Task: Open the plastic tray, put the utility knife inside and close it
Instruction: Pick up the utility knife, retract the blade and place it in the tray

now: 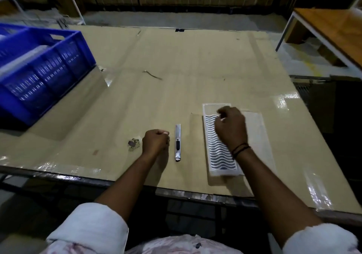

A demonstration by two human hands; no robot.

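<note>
1. Rolled-up white sleeves [88,228] are seen nearest the camera, with both bare forearms stretched out over the counter [137,97].
2. Brown cardboard is seen spread over the counter, with glossy tape along its near edge.
3. At centre, the utility knife [177,142] is laid flat on the cardboard, a slim silver body with a dark slider, set lengthwise away from the person and touched by neither hand.
4. Just left of the knife, the left hand [155,141] is curled into a loose fist; nothing is seen held in it, and its knuckles are kept just beside the knife without contact.
5. Right of the knife, the plastic tray [219,155] is laid parallel to it, clear-walled, with a black-and-white wavy pattern showing inside.
6. A clear panel is seen lying flat along the tray's far-from-knife side; whether it is the opened lid cannot be told.
7. Over the far end of the tray, the right hand [231,126] is held with fingers bent downward; whether anything is pinched cannot be told, since motion blur hides the fingertips.
8. A dark band [240,149] is worn on the right wrist.
9. A torn patch [133,144] in the cardboard is noted left of the left hand.
10. Well to the left of the knife and farther back, a blue crate [39,73] is parked on the counter.
</note>
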